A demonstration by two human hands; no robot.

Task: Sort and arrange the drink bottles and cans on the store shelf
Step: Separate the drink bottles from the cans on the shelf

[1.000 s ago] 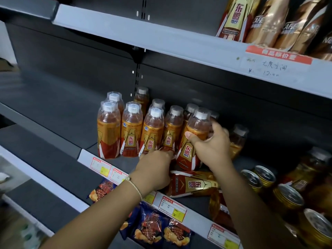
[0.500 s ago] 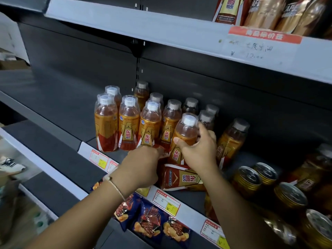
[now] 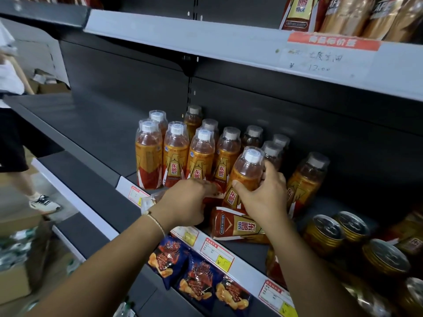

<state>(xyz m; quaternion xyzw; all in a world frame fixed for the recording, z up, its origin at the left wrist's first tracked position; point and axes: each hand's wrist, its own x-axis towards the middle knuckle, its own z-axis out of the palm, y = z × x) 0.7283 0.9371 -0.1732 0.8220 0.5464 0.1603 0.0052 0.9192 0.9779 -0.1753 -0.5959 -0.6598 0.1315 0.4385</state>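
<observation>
A: Nearest me, snack bags [image 3: 199, 277] hang under the shelf edge [image 3: 242, 261]. One bottle lying on its side [image 3: 238, 226] sits at the front lip.

B: Hands?

A: Right hand [image 3: 263, 197] wraps the tilted bottle [image 3: 246, 177], thumb in front, fingers behind. Left hand [image 3: 185, 205] is curled low by the fallen one; I can't tell what it grips.

B: How do I do this well?

A: I'd stand the tilted one upright, label forward, in line with the front row [image 3: 176, 156], without knocking neighbours. Cans [image 3: 325, 234] stay right. Back row [image 3: 253, 136] looks fine.
</observation>
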